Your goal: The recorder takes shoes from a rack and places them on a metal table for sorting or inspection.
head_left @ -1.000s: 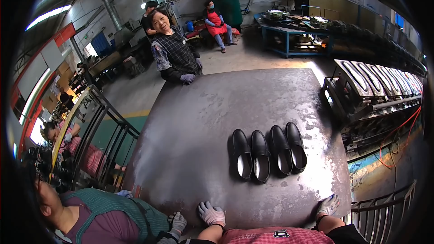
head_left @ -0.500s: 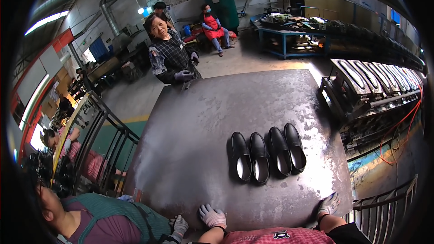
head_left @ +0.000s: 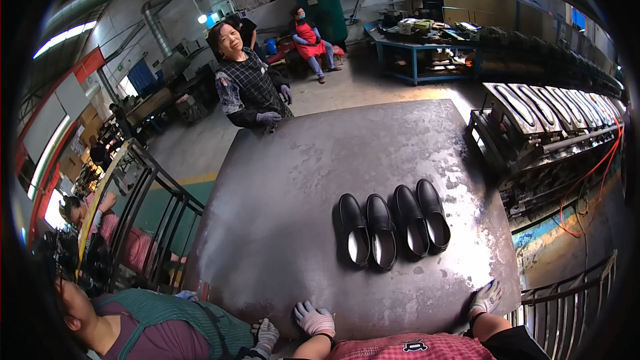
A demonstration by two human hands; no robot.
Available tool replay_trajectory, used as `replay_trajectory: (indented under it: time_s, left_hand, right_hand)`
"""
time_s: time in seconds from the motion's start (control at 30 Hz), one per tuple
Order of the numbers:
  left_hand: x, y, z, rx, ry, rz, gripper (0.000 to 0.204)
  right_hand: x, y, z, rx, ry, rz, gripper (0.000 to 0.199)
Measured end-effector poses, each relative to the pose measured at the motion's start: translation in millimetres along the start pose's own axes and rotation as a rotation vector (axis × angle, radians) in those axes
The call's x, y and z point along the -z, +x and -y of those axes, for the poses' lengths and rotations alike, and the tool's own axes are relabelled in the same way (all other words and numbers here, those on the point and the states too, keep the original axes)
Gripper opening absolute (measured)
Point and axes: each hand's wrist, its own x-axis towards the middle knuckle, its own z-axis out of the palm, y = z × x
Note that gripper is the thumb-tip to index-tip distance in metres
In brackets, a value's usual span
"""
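My left hand (head_left: 315, 319), in a pale knitted work glove, lies on the near edge of the dark metal table (head_left: 280, 187), fingers spread and nothing in them. Over at the table's near right corner rests my right hand (head_left: 487, 297), gloved too, its fingers stretched out on the surface and holding nothing. Between and beyond my hands stand two pairs of black slip-on shoes (head_left: 382, 232), side by side with pale insoles showing. Neither hand touches them; the right one is nearer.
A co-worker in a green apron (head_left: 160, 323) sits close on my left, a gloved hand near mine. Another person (head_left: 243, 80) stands at the table's far left corner. Metal racks (head_left: 573, 307) flank the table. At the right is a machine with sole-shaped plates (head_left: 533, 110).
The standing person at the far corner has shifted a little, the body turning and the hands lowering slightly. My hands and the shoes stay in place; the view tilts slightly.
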Motion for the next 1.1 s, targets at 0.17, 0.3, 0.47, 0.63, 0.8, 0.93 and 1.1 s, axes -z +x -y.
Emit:
replay_trajectory:
  time_s: [0.17,0.3,0.47,0.63,0.8,0.93,1.1]
  left_hand:
    - [-3.6,0.5,2.0,0.003,0.003,0.005,0.047]
    - [-0.5,1.4,-4.9,-0.011,-0.023,0.009,0.046]
    - [-3.5,1.2,-0.1,0.041,-0.042,-0.004,0.043]
    - [13.8,-3.6,4.1,-0.041,-0.002,0.093,0.052]
    - [13.9,-3.2,2.4,-0.048,-0.001,0.103,0.052]
    - [16.1,-2.9,-0.6,-0.060,0.011,0.082,0.051]
    - [13.2,-3.8,0.1,-0.059,0.005,0.072,0.049]
  right_hand:
    - [6.1,0.3,6.3,0.005,0.019,-0.004,0.044]
    - [-5.5,2.7,-4.1,-0.007,0.008,-0.034,0.044]
    - [-4.3,-0.3,1.4,0.008,0.033,-0.002,0.040]
    - [4.9,-5.0,6.6,-0.030,0.068,-0.003,0.040]
    - [14.8,-6.7,11.8,-0.066,0.081,0.054,0.042]
    - [17.7,-4.7,11.0,-0.049,0.086,0.063,0.043]
    - [8.7,-4.6,7.4,-0.044,0.065,0.063,0.045]
